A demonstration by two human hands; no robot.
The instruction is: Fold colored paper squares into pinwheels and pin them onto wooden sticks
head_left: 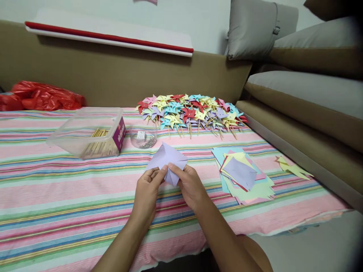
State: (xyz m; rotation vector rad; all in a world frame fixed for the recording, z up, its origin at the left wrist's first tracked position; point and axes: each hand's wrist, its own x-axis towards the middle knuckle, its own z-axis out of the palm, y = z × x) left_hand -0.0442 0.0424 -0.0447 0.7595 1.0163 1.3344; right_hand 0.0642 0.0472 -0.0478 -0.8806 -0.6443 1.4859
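Observation:
My left hand [147, 190] and my right hand [189, 185] both pinch a lilac sheet of paper [167, 160], partly folded, just above the striped cloth [70, 196]. The fingertips of both hands meet at the paper's middle. To the right of my right hand lies a stack of cut coloured paper squares [244, 175]. Farther back lies a heap of finished paper pinwheels on sticks [193, 111]. Left of the paper stand a small clear dish of metal pins [143, 138] and a clear plastic box of wooden sticks [90, 132].
A yellow paper scrap [295, 169] lies near the cloth's right edge. A red plastic bag [42, 96] sits at the back left. Sofa cushions [306, 90] rise at the right, and a brown backrest [113, 75] runs along the back.

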